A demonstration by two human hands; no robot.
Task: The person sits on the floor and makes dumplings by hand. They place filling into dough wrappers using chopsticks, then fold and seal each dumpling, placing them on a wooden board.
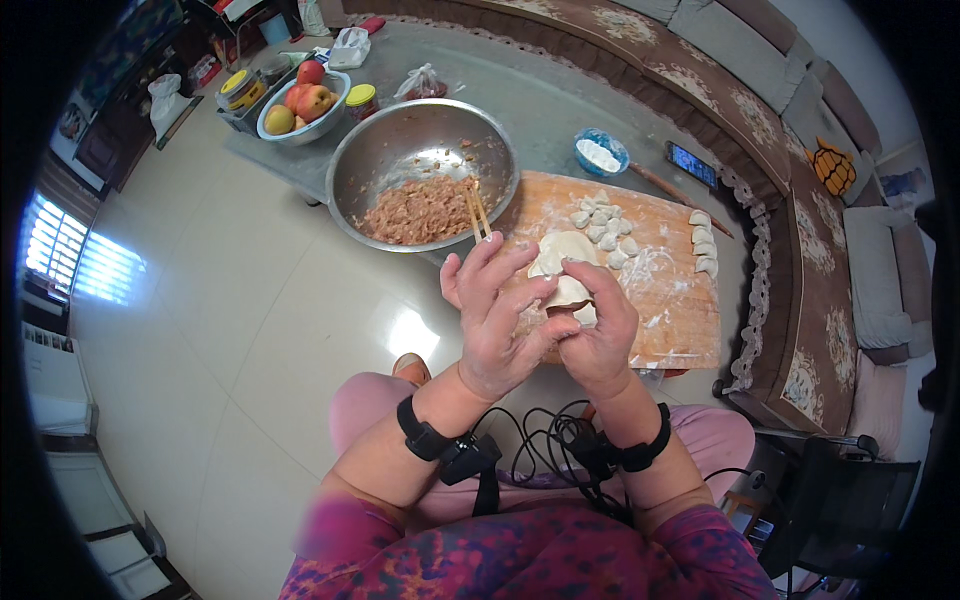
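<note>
Over the near left part of the floured wooden board [680, 320], my left hand [500, 315] and my right hand [603, 335] come together at a pale dumpling wrapper [568, 292]. Both hands' fingertips pinch its edge, while the outer fingers of my left hand fan out. Whether filling lies inside is hidden by my fingers. Just beyond are more round wrappers [565, 247], partly covered by my hands. Small dough pieces [606, 224] lie behind them in a cluster. Folded dumplings [704, 242] form a row along the board's right edge.
Left of the board stands a large steel bowl [345, 190] of minced meat filling [420, 208], with chopsticks [480, 208] leaning in it. A blue bowl of flour [600, 152], a rolling pin [665, 185] and a phone [692, 165] lie behind. A fruit bowl [330, 125] sits far left.
</note>
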